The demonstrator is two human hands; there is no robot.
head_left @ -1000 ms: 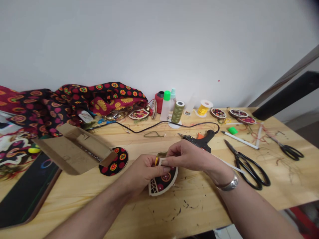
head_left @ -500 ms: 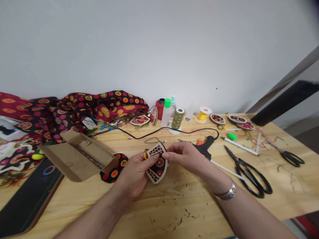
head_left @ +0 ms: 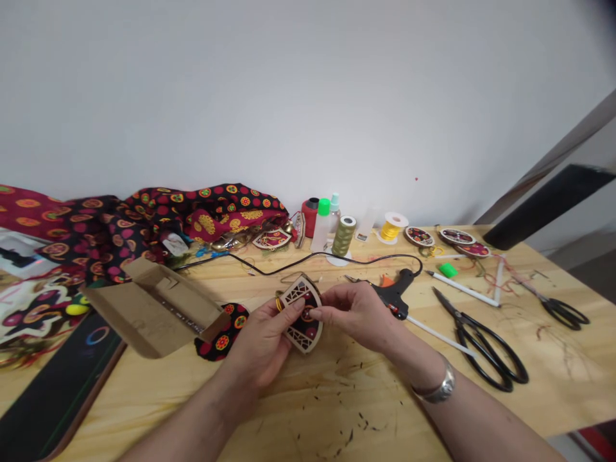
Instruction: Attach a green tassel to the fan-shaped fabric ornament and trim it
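Note:
A fan-shaped wooden ornament (head_left: pixel 303 328) with cut-out lattice ends and dark red patterned fabric in the middle is held up over the table. My left hand (head_left: pixel 262 340) grips its left side, thumb across the front. At the upper right edge, my right hand (head_left: pixel 353 314) has its thumb and fingers closed on the ornament; whether they also pinch something tiny is hidden. A loop of yellow cord (head_left: pixel 278 301) shows by my left fingertips. Behind my left hand lies a piece of black fabric with orange flowers (head_left: pixel 225 337), partly covered by an open cardboard box (head_left: pixel 144 314).
A glue gun (head_left: pixel 397 292) with a white glue stick, large black scissors (head_left: pixel 481 343) and smaller scissors (head_left: pixel 561 311) lie rightward. Thread spools (head_left: pixel 344 236), bottles (head_left: pixel 321 230) and finished ornaments (head_left: pixel 457 237) line the wall. Bunched patterned cloth (head_left: pixel 192 208) and a dark phone-like slab (head_left: pixel 58 391) are leftward.
The right thumb has shifted slightly down and left over the ornament's face. The ornament has turned a little in the left hand. The whole view has moved slightly.

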